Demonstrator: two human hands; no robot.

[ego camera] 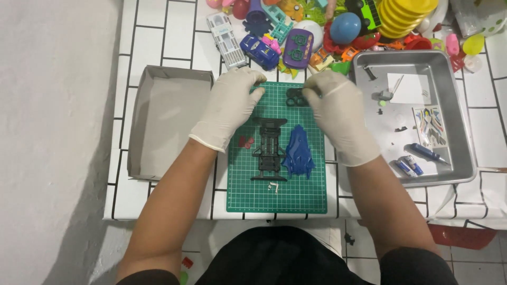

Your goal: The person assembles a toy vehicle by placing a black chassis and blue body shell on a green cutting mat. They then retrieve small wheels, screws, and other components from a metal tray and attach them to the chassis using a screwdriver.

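Two gloved hands work over one green mat (296, 195). The left hand (228, 105) lies at the mat's 11 o'clock corner, fingers curled down on the top edge; whether it grips something, I cannot tell. The right hand (338, 113) is at 1 o'clock of the mat and pinches a small cluster of black wheels (296, 97) with its fingertips; the exact count is not clear.

On the mat I count one black chassis (268, 149) in the middle, one blue shell (299, 151) touching it at 3 o'clock, two small red parts (245, 142) at 9 o'clock, and one tiny white piece (273, 186) at 6 o'clock of the chassis.

One grey box (166, 121) stands at 9 o'clock of the mat, just beside it. One metal tray (449, 111) stands at 3 o'clock, with small parts, one sticker sheet and one screwdriver inside. A pile of toys (317, 26) fills the table at 12 o'clock, near the mat's top edge.

Open room is on the lower part of the mat, toward 6 o'clock, up to the table's (158, 203) edge.
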